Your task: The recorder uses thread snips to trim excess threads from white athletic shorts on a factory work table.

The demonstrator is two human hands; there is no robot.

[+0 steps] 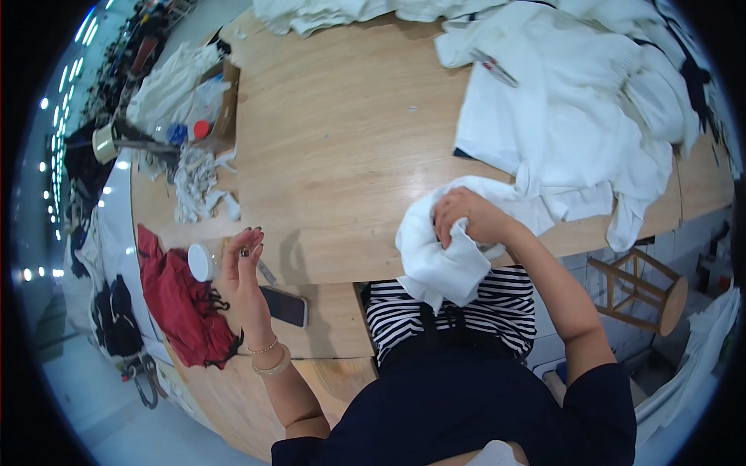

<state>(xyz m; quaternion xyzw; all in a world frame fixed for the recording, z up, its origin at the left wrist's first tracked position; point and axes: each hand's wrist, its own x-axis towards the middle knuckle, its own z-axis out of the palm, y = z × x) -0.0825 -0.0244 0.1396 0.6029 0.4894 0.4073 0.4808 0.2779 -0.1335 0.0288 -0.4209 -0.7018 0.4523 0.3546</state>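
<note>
White cloth [439, 268], grasped in our right hand [471, 217], seemed light and limp, best held by gathered folds. We couldn't tell if our left hand [247, 281] pinched anything

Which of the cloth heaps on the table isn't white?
The crumpled red cloth at the left, beside the left hand; the big pile on the right and the bunched cloth in the right hand are white.

You wear a dark blue top [482, 388] with short sleeves [598, 400] and stripy black-and-white bottoms [398, 317]. Your left wrist [259, 332] has a gold bracelet [263, 347] and a pale bangle [272, 368], your left hand [242, 270] a ring [245, 252].
</note>
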